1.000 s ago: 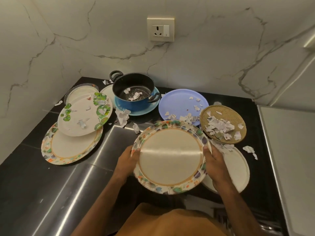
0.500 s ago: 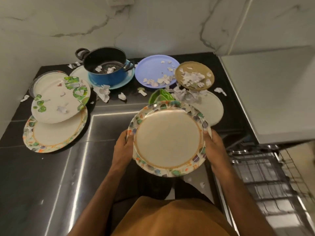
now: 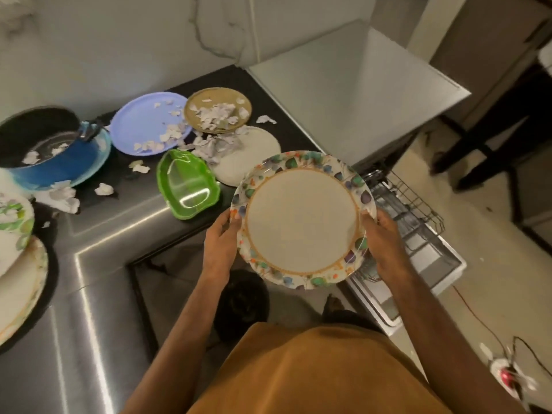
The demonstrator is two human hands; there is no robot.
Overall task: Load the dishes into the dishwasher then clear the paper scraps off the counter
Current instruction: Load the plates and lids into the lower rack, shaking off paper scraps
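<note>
The person stands at the corner of the dark counter (image 3: 98, 243) holding a floral-rimmed plate (image 3: 301, 219) out in front of the body, past the counter's edge and partly over the open dishwasher rack (image 3: 409, 216). The left hand (image 3: 221, 237) has its fingers closed on the plate's left rim, and the right hand (image 3: 385, 237) grips the right rim the same way. Just left of the plate a green tray (image 3: 188, 186) sits near the counter's edge, and behind it lies a white plate (image 3: 248, 156) partly covered by paper scraps (image 3: 215, 144). Farther back a lavender plate (image 3: 149, 127) and a tan plate (image 3: 218, 110) both carry torn paper. A blue pot (image 3: 44, 150) with scraps inside stands on a teal plate at the left, and more stacked plates (image 3: 15, 249) crowd the left edge. The dishwasher rack's wire tines below the plate look empty where visible.
</note>
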